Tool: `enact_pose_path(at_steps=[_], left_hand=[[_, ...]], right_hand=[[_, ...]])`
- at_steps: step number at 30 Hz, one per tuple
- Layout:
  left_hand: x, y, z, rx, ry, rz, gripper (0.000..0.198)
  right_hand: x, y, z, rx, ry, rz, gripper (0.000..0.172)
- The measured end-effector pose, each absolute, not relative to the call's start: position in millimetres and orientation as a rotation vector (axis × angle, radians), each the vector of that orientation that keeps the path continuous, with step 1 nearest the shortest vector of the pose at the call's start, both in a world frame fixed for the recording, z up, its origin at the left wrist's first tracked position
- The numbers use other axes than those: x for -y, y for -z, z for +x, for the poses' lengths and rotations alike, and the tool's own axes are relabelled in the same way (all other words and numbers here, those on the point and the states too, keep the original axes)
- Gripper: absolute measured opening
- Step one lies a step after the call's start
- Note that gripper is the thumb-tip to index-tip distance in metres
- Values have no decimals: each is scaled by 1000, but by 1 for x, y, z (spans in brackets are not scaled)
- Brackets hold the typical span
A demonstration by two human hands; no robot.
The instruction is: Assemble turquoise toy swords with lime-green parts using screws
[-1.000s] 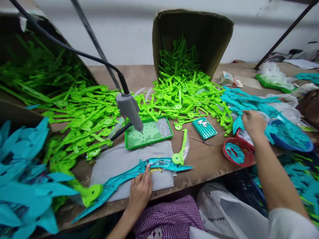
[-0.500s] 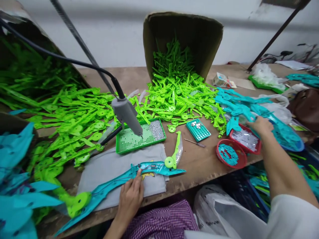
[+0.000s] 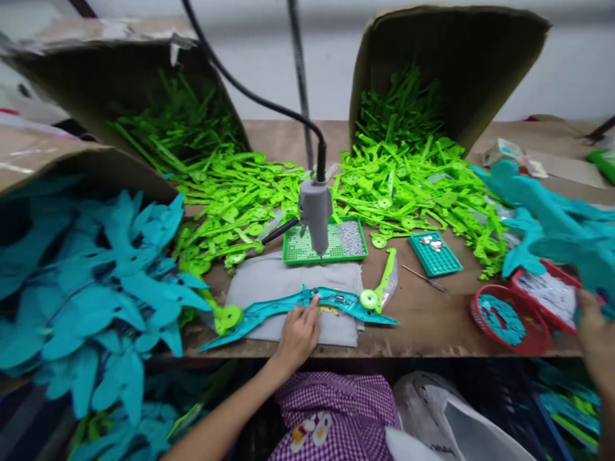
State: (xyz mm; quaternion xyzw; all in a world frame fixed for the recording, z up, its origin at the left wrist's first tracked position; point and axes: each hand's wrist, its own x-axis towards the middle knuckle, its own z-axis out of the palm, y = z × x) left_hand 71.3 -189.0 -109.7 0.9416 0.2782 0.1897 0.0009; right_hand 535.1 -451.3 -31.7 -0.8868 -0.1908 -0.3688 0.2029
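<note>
The long blue piece [image 3: 273, 309] lies across the grey cloth [image 3: 283, 276] near the front edge of the counter [image 3: 423, 326], hollow side up. Its left tip is right by that edge. One green arm [image 3: 227, 318] sits at its left end and another green arm [image 3: 385, 282] at its right end.

The left hand [image 3: 298, 333] presses one fingertip near the middle of the blue piece, by the tiny wires and parts. Its fingers are bent and look apart from any pinch, just pushing down.

The right hand [image 3: 596, 339] is far off at the right side, with its thumb at a big blue shape [image 3: 571, 224]. It is blurry and cut off, so I can't tell if its grip is clamped.

To do this well, I think the finger should press softly but not wiggle, so the wires stay put. Keep the piece flat on the cloth and don't bump its left tip. Watch out for the hanging grey tool [image 3: 316, 218] just behind, too.
</note>
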Motion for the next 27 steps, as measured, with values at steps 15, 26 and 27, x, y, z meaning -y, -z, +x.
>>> enact_pose_path(at_steps=[15, 26, 27], left_hand=[[190, 118, 71, -869, -755, 2817, 43], [190, 115, 71, -909, -771, 2868, 56], [189, 115, 71, -907, -734, 2864, 59]], right_hand=[[387, 116, 415, 1443, 788, -2140, 12], [276, 80, 370, 2156, 335, -1860, 20], [278, 74, 368, 2187, 288, -1876, 22]])
